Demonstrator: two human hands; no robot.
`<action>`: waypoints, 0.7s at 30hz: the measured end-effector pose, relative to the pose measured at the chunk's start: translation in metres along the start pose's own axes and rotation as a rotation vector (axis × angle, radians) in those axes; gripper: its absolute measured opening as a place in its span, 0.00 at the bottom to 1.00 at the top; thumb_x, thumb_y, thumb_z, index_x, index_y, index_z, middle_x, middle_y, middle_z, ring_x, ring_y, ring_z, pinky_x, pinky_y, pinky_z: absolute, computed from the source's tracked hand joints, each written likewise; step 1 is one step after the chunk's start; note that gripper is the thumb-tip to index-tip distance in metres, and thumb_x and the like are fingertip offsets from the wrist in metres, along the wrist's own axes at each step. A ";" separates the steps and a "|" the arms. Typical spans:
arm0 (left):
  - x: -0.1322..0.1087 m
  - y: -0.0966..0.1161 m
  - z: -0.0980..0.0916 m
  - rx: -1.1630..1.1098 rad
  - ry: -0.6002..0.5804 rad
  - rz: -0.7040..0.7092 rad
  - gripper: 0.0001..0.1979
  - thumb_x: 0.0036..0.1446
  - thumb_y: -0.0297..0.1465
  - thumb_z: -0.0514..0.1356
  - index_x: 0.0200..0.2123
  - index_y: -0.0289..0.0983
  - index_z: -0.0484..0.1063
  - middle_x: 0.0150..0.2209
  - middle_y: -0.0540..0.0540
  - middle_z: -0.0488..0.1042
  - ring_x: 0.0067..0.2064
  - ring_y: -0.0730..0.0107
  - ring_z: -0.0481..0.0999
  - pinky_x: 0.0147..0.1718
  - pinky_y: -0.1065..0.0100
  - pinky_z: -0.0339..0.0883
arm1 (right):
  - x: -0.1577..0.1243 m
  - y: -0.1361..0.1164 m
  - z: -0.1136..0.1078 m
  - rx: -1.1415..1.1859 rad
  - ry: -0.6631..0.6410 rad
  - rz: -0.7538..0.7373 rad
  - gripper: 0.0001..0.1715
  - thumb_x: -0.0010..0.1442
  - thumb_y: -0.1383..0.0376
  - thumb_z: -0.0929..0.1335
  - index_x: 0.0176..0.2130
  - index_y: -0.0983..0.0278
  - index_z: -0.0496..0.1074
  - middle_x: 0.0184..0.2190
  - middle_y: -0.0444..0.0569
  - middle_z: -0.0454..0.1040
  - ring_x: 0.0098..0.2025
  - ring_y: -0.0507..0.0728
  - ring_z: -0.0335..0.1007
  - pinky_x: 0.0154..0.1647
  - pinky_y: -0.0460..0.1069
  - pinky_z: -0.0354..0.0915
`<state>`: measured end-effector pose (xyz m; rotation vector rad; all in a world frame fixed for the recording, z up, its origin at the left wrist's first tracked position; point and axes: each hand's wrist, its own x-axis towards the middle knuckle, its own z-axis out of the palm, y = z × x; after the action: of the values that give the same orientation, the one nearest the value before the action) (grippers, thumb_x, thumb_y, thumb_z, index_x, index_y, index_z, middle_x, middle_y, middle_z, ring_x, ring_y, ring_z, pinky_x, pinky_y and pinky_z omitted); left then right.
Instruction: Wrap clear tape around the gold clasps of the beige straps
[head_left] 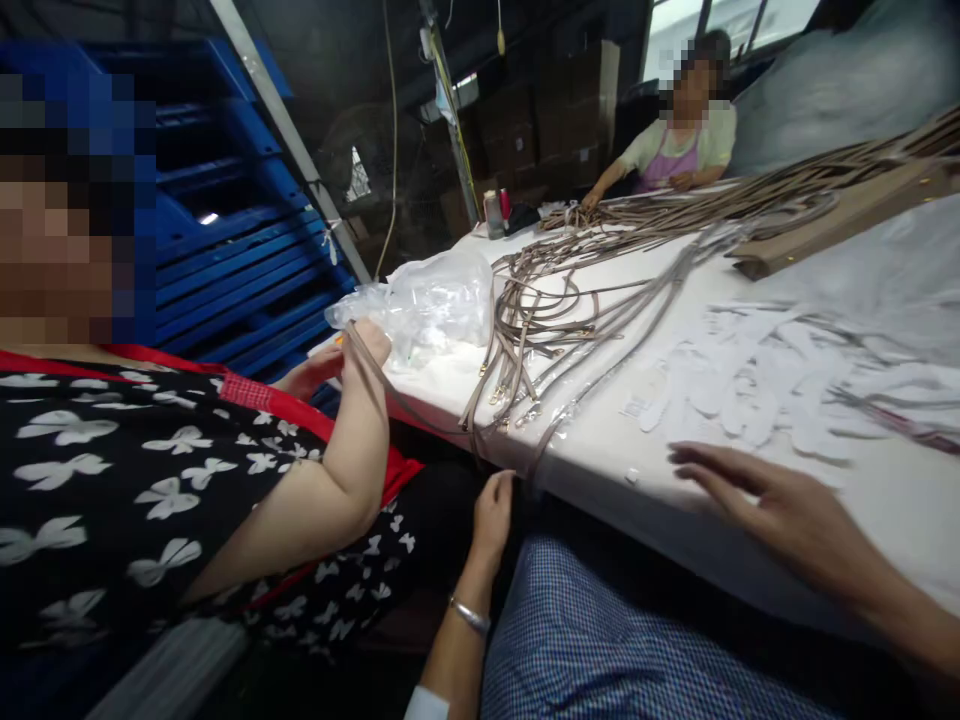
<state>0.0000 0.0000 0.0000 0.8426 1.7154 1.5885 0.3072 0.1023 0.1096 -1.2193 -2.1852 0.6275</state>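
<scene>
Straps point(697, 208) cross a white table point(907, 510) near blue pallets point(262, 260); right hand point(772, 505) spread, left hand's point(492, 518) grip unclear.

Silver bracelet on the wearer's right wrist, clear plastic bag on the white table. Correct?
Not quite: wrong wrist. The head view shows the silver bracelet on the wrist of the wearer's left hand; no bracelet shows at the right hand. The clear plastic bag is on the white table, as you say.
</scene>
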 end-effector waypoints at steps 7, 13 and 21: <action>-0.029 0.052 0.021 -0.014 -0.425 -0.073 0.17 0.50 0.41 0.66 0.33 0.32 0.79 0.34 0.40 0.80 0.37 0.60 0.78 0.42 0.62 0.70 | -0.031 -0.055 0.084 0.421 -0.173 0.070 0.22 0.62 0.52 0.64 0.47 0.61 0.77 0.49 0.51 0.78 0.54 0.65 0.71 0.60 0.59 0.61; -0.048 0.104 0.041 -0.315 -0.452 -0.206 0.19 0.46 0.41 0.70 0.35 0.31 0.77 0.36 0.40 0.79 0.37 0.63 0.80 0.38 0.66 0.72 | -0.064 -0.064 0.076 1.116 -0.507 0.373 0.33 0.63 0.44 0.62 0.51 0.66 0.73 0.48 0.60 0.78 0.52 0.65 0.73 0.58 0.63 0.62; -0.058 0.113 0.074 -0.348 -0.374 -0.125 0.16 0.45 0.38 0.70 0.32 0.31 0.77 0.34 0.40 0.79 0.37 0.64 0.80 0.34 0.70 0.72 | -0.096 -0.062 0.047 1.397 -0.476 0.494 0.23 0.63 0.54 0.68 0.48 0.70 0.75 0.46 0.60 0.78 0.43 0.58 0.77 0.49 0.52 0.69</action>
<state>0.0974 0.0036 0.1106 0.7796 1.1656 1.4775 0.2794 -0.0167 0.0912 -0.7591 -1.0604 2.2747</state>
